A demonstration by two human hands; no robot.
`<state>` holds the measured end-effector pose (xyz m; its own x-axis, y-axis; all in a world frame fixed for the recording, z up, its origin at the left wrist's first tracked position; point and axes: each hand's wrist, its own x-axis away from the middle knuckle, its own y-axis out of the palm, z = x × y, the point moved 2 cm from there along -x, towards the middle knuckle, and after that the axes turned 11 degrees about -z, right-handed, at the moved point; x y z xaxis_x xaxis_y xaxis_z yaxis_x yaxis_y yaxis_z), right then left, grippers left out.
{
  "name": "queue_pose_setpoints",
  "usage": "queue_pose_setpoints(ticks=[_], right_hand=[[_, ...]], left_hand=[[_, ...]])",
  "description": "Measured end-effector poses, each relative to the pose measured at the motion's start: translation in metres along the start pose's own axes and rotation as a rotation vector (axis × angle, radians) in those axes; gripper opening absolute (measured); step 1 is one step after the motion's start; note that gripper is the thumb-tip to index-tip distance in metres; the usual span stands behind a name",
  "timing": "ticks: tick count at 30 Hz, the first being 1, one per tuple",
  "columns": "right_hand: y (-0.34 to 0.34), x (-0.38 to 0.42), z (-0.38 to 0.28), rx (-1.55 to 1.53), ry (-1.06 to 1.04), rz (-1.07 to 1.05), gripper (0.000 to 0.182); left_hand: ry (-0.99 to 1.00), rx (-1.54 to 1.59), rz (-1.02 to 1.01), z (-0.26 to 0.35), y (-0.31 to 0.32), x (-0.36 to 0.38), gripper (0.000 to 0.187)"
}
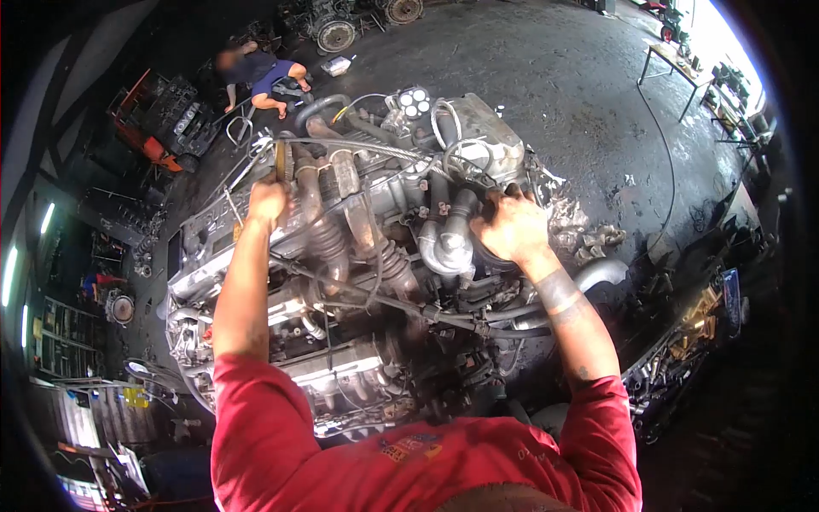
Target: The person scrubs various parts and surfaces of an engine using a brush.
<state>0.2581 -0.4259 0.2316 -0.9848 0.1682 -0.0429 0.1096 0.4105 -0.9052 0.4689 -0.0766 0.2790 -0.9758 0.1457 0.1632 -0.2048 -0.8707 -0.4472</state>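
Note:
A large engine (350, 341) with pipes and hoses fills the space under my arms. My left hand (270, 205) is closed at its far left side, right by a yellowish-brown, ribbed upright part (284, 162). What its fingers hold is hidden. My right hand (514, 226) is curled over a dark rounded part on the engine's right, its grip partly hidden by the back of the hand. Beside it stands a silver-grey curved pipe housing (447, 246). Two rusty bellows pipes (322, 235) run between my hands. A braided cable (375, 148) crosses the engine's far side.
Another person (260, 77) sits on the floor at the far left, near an orange forklift-like machine (153, 128). More engine parts (337, 34) stand at the back. A metal table (678, 64) is at far right. Loose parts (695, 324) lie at near right.

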Motion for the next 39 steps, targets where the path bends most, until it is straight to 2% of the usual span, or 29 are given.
queue_pose_setpoints(ticks=[2, 4, 6, 7, 9, 11, 14, 16, 18, 20, 21, 22, 23, 24, 25, 26, 28, 30, 31, 32, 33, 34, 36, 37, 38, 39], right_hand=[[-0.002, 0.002, -0.002, 0.018, 0.0, 0.035, 0.044], [-0.002, 0.0, -0.002, 0.021, -0.004, 0.061, 0.044], [0.0, 0.0, -0.001, 0.039, -0.001, 0.082, 0.044], [0.0, 0.0, -0.001, 0.056, -0.008, 0.097, 0.044], [-0.003, -0.003, -0.002, 0.044, -0.001, 0.033, 0.043], [-0.004, 0.0, -0.003, 0.007, -0.014, -0.003, 0.044], [-0.002, 0.001, -0.001, 0.005, -0.01, 0.038, 0.045], [0.002, -0.002, 0.003, -0.011, -0.012, 0.043, 0.047], [0.01, -0.005, 0.005, 0.038, -0.023, 0.142, 0.038], [0.006, -0.003, 0.002, 0.051, -0.004, 0.09, 0.039], [0.004, -0.003, 0.001, 0.07, 0.019, 0.05, 0.04], [0.004, -0.004, 0.001, 0.075, 0.011, 0.047, 0.04], [0.006, -0.004, 0.0, 0.056, 0.021, 0.06, 0.04], [0.006, -0.004, 0.0, 0.037, 0.031, 0.072, 0.04], [-0.002, -0.001, -0.005, 0.04, 0.048, -0.021, 0.046], [-0.003, -0.001, -0.006, 0.042, 0.05, -0.021, 0.046], [-0.002, 0.0, -0.004, 0.049, 0.033, -0.045, 0.045], [-0.003, 0.002, -0.004, 0.017, 0.013, -0.022, 0.045], [0.001, 0.002, -0.004, 0.038, 0.035, 0.007, 0.045], [0.003, 0.0, -0.003, 0.061, 0.054, 0.038, 0.045], [0.006, -0.001, -0.002, 0.066, 0.065, 0.126, 0.04], [0.006, -0.002, -0.002, 0.066, 0.055, 0.118, 0.04], [0.004, -0.002, 0.0, -0.005, 0.034, 0.046, 0.039], [0.002, 0.0, 0.001, -0.008, 0.041, 0.049, 0.039], [0.0, 0.0, 0.001, -0.022, 0.023, 0.05, 0.039], [-0.001, 0.002, 0.001, -0.038, 0.004, 0.045, 0.039]], left_hand=[[0.1, -0.546, 0.163, 0.025, 0.012, 0.062, 0.041], [0.241, -0.762, 0.13, 0.041, 0.028, 0.12, 0.047], [0.591, -0.976, 0.149, 0.023, 0.024, 0.127, 0.046], [0.45, -1.014, 0.079, 0.018, 0.018, 0.114, 0.046], [0.161, -1.011, 0.083, 0.042, 0.026, 0.08, 0.043], [0.223, -1.123, -0.017, 0.036, 0.006, 0.011, 0.039], [0.271, -1.228, -0.052, 0.071, 0.001, 0.027, 0.038], [0.13, -1.196, -0.03, 0.084, -0.004, 0.073, 0.038], [0.048, -1.191, 0.05, 0.068, -0.012, 0.1, 0.037], [-0.109, -0.876, -0.091, 0.093, 0.021, 0.126, 0.037], [-0.162, -0.804, -0.11, 0.088, 0.031, 0.115, 0.038], [0.071, -0.932, 0.005, 0.055, 0.027, 0.079, 0.038], [0.096, -0.865, -0.051, 0.064, 0.043, 0.069, 0.036], [0.143, -0.765, 0.005, 0.046, 0.049, 0.037, 0.033], [0.049, -0.734, 0.009, 0.034, 0.053, 0.006, 0.031], [0.011, -0.744, 0.01, 0.033, 0.059, -0.009, 0.029], [-0.016, -0.822, 0.054, 0.047, 0.064, 0.0, 0.028], [0.19, -1.069, -0.101, 0.06, 0.06, 0.041, 0.034], [0.162, -0.832, 0.006, 0.056, 0.062, 0.059, 0.038], [0.309, -0.712, 0.102, 0.042, 0.069, 0.058, 0.041], [0.297, -0.822, 0.139, 0.038, 0.071, 0.045, 0.039], [0.268, -0.927, 0.173, 0.04, 0.074, 0.034, 0.036], [-0.052, -0.817, 0.085, 0.022, 0.061, -0.038, 0.033], [-0.162, -0.706, 0.029, 0.05, 0.072, -0.022, 0.037], [-0.153, -0.713, 0.021, 0.063, 0.08, -0.009, 0.037], [-0.046, -0.781, 0.082, 0.068, 0.086, 0.01, 0.034]])
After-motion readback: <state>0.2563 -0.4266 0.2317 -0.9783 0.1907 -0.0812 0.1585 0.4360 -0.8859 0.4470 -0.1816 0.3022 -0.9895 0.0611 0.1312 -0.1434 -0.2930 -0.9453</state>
